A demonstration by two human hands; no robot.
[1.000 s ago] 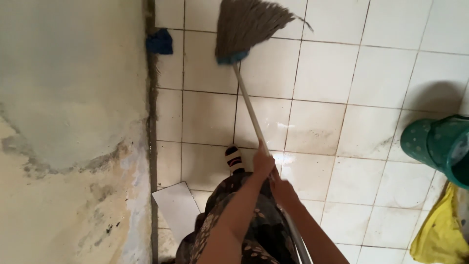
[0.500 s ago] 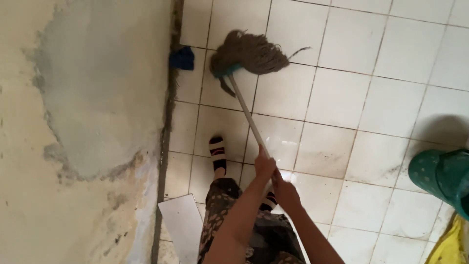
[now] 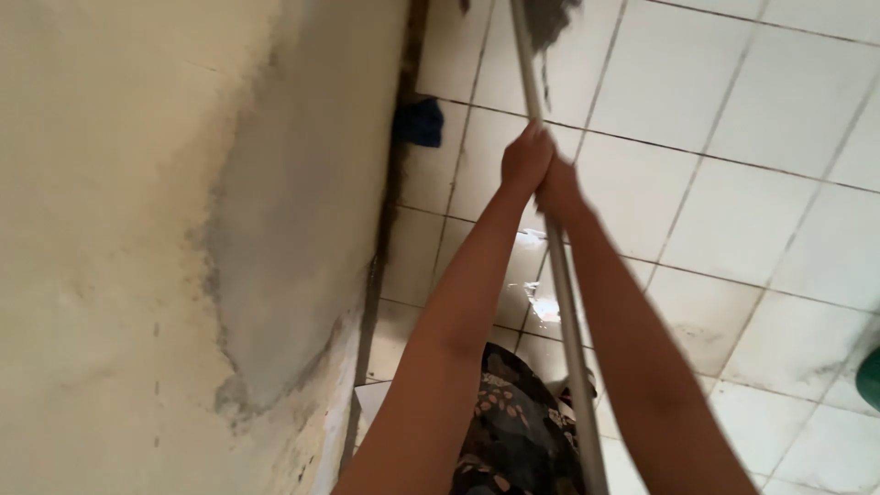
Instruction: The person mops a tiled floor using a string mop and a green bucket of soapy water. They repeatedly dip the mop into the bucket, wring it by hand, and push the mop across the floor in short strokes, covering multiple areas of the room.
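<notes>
You are gripping the mop handle (image 3: 564, 302) with left hand (image 3: 524, 158) and right hand (image 3: 559, 191) clenched together; it is looking light, stiff, smooth.

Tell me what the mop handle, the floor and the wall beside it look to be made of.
Mop handle, gripped by left hand and right hand: probably metal, a thin pale-grey tube with a dull sheen. Floor: glazed white ceramic tiles, shown by dark grout lines and a wet glare patch; grimy. Wall: painted plaster, matte cream, with grey patches where the coat looks worn or damp.
</notes>
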